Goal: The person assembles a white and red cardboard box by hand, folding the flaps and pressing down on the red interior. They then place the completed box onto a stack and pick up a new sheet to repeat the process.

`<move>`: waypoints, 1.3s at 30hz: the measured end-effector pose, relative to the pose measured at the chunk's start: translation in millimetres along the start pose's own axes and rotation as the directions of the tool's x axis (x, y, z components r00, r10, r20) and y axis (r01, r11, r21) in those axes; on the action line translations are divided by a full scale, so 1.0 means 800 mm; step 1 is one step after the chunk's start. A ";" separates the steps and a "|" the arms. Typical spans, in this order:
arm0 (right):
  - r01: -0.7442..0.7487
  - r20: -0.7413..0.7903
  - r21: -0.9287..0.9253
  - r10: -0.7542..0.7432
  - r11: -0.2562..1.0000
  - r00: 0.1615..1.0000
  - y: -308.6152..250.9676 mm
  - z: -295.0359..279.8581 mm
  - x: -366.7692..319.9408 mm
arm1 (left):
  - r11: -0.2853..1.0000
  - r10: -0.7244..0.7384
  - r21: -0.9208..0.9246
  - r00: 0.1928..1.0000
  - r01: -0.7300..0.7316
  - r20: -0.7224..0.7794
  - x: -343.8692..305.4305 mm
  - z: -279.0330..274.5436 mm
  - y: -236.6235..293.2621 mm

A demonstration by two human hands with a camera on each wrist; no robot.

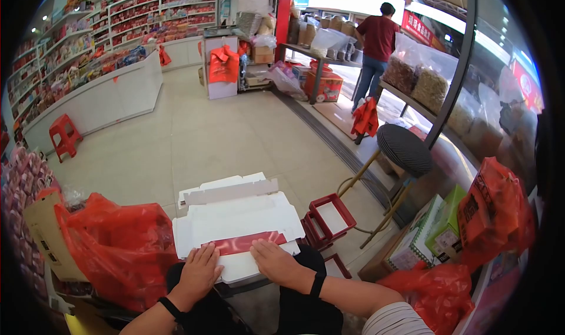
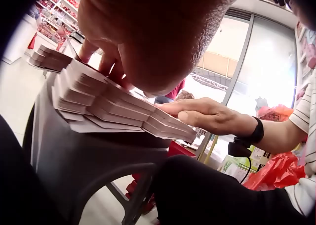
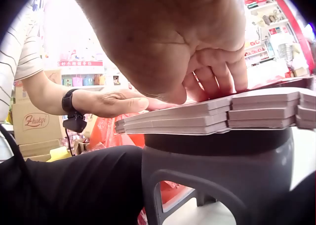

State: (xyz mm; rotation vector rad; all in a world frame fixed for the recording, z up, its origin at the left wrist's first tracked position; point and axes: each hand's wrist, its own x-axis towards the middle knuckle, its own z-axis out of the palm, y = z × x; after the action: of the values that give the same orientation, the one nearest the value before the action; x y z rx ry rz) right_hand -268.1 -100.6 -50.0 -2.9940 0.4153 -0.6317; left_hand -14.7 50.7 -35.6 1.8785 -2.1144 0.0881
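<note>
A stack of flat white box blanks (image 1: 235, 220) lies in front of me, its layered edges plain in both wrist views. It rests on a dark grey plastic stool (image 3: 222, 168). Along the near side of the top blank runs a shiny red panel (image 1: 240, 246). My left hand (image 1: 201, 271) lies with its fingers extended over the left end of this panel. At the panel's right part, my right hand (image 1: 280, 265) rests with straight fingers pointing inward. Neither hand grips anything.
Red plastic bags (image 1: 120, 241) and a cardboard box (image 1: 50, 241) stand at left. Dark red trays (image 1: 332, 217) and a round-seated stool (image 1: 404, 151) are at right, near green-and-white boxes (image 1: 441, 223). A person (image 1: 376, 46) stands in the doorway, back turned.
</note>
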 end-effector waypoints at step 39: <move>-0.179 -0.175 0.062 0.188 0.982 0.967 0.101 -0.066 -0.032 | 0.952 0.251 -0.154 0.963 -0.264 -0.097 0.102 -0.048 -0.018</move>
State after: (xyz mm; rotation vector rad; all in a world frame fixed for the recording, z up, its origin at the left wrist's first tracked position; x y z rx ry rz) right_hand -332.6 -171.4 -20.3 -2.8209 0.6701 -0.8830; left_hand -1.1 -20.0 20.2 1.4761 -2.2284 0.0395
